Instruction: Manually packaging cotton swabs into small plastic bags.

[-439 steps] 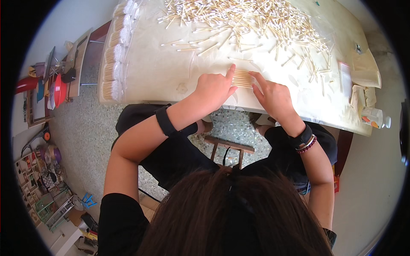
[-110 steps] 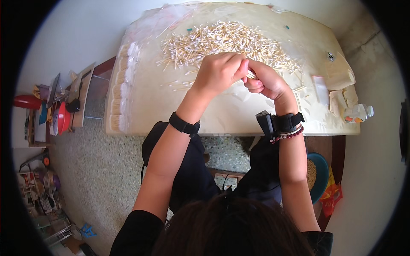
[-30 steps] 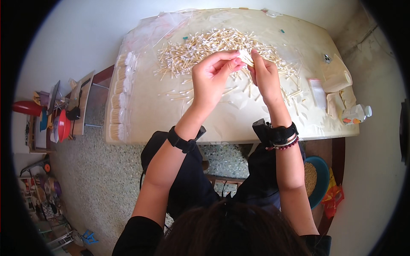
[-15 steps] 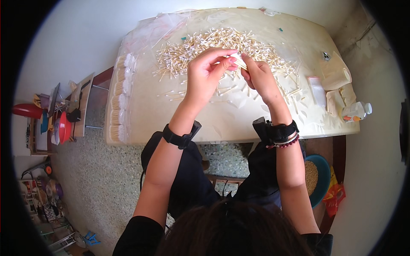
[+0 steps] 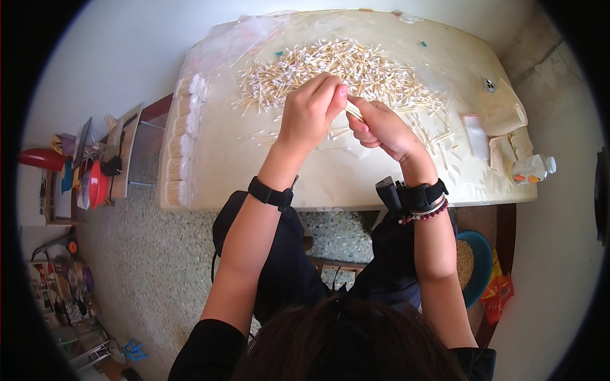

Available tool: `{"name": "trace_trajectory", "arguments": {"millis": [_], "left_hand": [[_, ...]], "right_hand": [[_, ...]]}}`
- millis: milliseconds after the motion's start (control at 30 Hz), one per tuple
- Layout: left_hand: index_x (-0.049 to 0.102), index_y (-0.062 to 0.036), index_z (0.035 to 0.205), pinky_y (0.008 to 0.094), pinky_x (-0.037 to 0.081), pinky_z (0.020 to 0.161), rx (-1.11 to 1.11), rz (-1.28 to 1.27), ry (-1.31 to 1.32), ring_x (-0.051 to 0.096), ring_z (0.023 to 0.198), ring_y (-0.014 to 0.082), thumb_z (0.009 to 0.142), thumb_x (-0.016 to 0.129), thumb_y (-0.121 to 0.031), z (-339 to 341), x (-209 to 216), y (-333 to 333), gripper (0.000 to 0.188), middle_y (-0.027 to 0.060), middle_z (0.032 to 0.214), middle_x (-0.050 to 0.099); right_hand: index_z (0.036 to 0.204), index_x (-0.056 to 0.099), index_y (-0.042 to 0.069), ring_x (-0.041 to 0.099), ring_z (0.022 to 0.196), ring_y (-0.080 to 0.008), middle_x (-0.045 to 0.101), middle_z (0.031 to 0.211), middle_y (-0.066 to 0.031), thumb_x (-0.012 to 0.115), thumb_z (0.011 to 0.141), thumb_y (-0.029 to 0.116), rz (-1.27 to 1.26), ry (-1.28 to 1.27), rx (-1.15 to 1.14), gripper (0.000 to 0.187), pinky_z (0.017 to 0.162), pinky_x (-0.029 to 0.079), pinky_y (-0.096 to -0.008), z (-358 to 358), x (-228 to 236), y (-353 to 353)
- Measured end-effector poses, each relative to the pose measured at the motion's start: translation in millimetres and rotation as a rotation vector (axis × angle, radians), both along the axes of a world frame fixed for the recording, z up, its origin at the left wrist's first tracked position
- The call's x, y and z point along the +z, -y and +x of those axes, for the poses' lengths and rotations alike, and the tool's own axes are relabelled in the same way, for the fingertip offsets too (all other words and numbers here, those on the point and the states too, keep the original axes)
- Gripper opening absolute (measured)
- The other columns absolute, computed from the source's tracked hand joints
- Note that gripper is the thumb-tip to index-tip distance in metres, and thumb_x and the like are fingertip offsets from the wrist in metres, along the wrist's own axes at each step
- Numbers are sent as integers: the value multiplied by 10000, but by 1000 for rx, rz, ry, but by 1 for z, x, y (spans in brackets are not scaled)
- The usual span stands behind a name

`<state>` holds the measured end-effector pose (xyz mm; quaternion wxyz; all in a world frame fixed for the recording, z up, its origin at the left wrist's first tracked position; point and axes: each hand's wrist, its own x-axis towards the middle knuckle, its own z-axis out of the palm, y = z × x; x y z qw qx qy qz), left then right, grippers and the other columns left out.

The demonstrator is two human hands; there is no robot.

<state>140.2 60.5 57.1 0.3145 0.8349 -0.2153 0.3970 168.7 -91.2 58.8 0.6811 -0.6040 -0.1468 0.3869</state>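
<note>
Between my two hands is a small bundle of cotton swabs (image 5: 354,111), its pale wooden sticks showing in the gap. My left hand (image 5: 310,108) is closed around the bundle's upper left end, hiding the tips there. The lower end sits in the closed fingers of my right hand (image 5: 386,129). Just beyond both hands lies a wide, loose pile of cotton swabs (image 5: 340,57), with sticks pointing every way. Packed bundles of cotton swabs (image 5: 180,143) in clear plastic form a column along the table's left edge.
Clear plastic bags (image 5: 244,35) lie at the table's far left. On the right are a small clear bag (image 5: 476,134), brown paper (image 5: 505,117) and a plastic bottle (image 5: 532,169) on its side. A teal basin (image 5: 485,263) stands below the right table edge.
My left fingers have closed over the bundle's end, covering the white tips that showed before. The right hand has turned and shifted slightly lower, still gripping the bundle.
</note>
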Motion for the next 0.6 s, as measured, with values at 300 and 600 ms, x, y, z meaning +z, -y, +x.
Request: {"name": "trace_trajectory", "arguments": {"millis": [300,600], "left_hand": [[490,19,662,370,371,473,-22,-165,-229,484,506,295,883,491,-132,3,-4,4,267,144,575,489],[481,6,618,405,375,479,153,-157,-234,491,500,327,902,450,-170,6,-16,10,335,163,557,495]], "right_hand": [[504,490,14,378,418,-145,416,454,-38,439,899,397,-259,503,-385,552,465,354,-300,0,-11,-7],[528,530,-6,409,443,-159,444,445,-74,446,895,354,-293,654,-591,522,504,377,-310,-7,-22,-23]]}}
